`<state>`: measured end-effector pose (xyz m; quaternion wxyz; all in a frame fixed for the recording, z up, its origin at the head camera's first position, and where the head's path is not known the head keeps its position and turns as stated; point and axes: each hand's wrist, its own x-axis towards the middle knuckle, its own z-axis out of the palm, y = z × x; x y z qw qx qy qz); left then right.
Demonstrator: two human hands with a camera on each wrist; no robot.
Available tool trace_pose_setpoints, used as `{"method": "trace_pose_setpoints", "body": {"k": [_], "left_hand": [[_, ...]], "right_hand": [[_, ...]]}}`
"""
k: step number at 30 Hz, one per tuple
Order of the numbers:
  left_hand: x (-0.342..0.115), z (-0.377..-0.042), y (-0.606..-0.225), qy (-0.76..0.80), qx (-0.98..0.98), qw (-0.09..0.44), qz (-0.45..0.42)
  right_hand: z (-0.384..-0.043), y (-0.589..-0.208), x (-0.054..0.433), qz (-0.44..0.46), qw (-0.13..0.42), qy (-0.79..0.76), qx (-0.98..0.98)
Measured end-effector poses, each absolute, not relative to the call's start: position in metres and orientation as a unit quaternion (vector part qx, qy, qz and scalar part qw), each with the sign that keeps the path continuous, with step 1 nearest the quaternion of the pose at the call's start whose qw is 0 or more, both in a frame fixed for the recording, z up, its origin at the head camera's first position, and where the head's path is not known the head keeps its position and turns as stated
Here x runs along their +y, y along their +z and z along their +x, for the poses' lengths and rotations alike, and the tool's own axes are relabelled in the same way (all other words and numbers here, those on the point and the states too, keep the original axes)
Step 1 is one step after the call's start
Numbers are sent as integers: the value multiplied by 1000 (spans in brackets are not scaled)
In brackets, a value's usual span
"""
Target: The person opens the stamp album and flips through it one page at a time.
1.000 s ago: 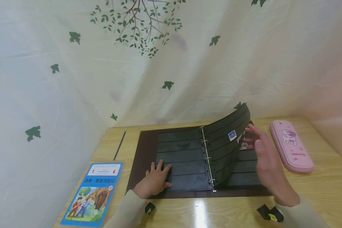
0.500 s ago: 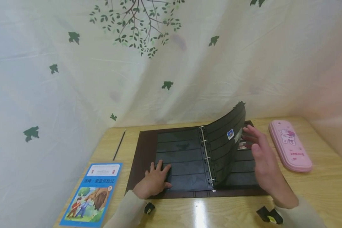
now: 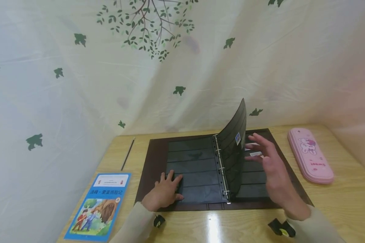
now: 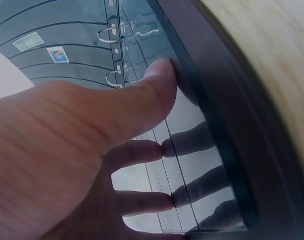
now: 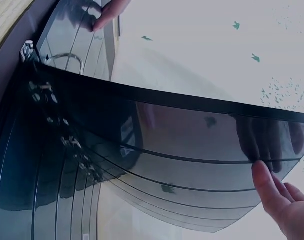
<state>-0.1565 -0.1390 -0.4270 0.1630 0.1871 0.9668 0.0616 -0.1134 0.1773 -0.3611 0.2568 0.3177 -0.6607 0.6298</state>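
A dark ring-bound stamp album (image 3: 156, 157) lies spread on the table. My left hand (image 3: 162, 193) rests with spread fingers on its left-hand black page (image 3: 197, 173). One black pocket page (image 3: 233, 162) stands nearly upright from the rings (image 3: 220, 168), bowed. It carries a small blue stamp (image 3: 238, 138); the left wrist view also shows a pale green stamp (image 4: 28, 41) on it. My right hand (image 3: 275, 175) is behind that page, its fingers touching the back, as the right wrist view shows. Below, the right-hand page (image 3: 255, 177) holds pale pieces (image 3: 255, 154), partly hidden by my fingers.
A pink pencil case (image 3: 311, 155) lies right of the album. To the left are a dark pencil (image 3: 128, 154) and a blue-covered picture book (image 3: 98, 207). A leaf-patterned curtain (image 3: 200, 67) hangs behind the table (image 3: 194, 226).
The lifted page has swung leftward, from leaning right to nearly upright. My right hand has moved left with it, uncovering more of the page beneath. My left hand has stayed put.
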Motion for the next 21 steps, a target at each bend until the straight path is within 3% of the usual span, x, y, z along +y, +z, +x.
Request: {"method": "trace_pose_setpoints", "body": {"k": [7, 21], "left_hand": [[-145, -160, -424, 88, 963, 144, 209], [-161, -176, -394, 151, 966, 44, 204]], "right_hand": [[-115, -365, 169, 279, 209, 603, -718], [-122, -390, 153, 287, 107, 542, -783]]}}
